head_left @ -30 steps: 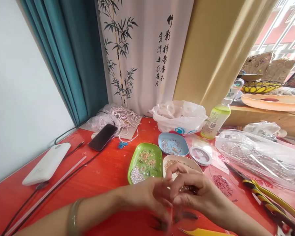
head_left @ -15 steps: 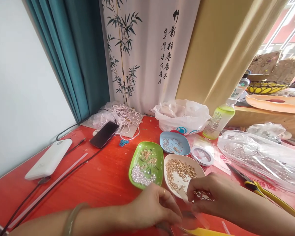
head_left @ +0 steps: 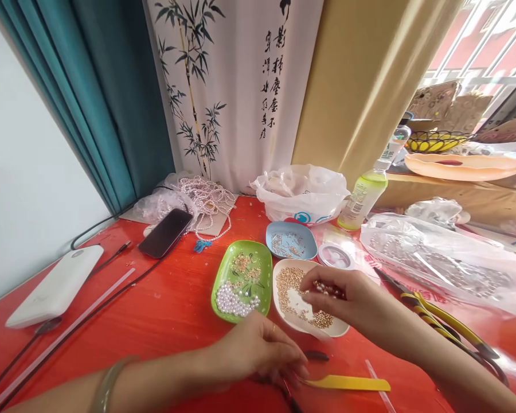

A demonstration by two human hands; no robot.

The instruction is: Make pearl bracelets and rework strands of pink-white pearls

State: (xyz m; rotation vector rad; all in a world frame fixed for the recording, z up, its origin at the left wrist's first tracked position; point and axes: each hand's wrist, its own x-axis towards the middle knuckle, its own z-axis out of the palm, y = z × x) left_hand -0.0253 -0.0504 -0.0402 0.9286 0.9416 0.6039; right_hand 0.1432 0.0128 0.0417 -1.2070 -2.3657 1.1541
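My left hand is closed in a pinch low in the middle, just in front of the green tray of white pearl beads and small gold pieces. What its fingertips hold is too small or hidden. Beneath them lies a dark and red item, partly covered, and the tip of the yellow tweezers is close by. My right hand is curled over the cream dish of gold beads. Within its fingers a cluster of white and brownish beads shows; whether they are strung is unclear.
A blue dish of small metal pieces stands behind. Yellow-black pliers and a plastic bag of beads lie right, near a bottle. Further left are a phone, a white power bank and cables.
My right hand has lifted away from my left hand, up over the cream dish. The tweezers show more fully now. The whole view has shifted slightly.
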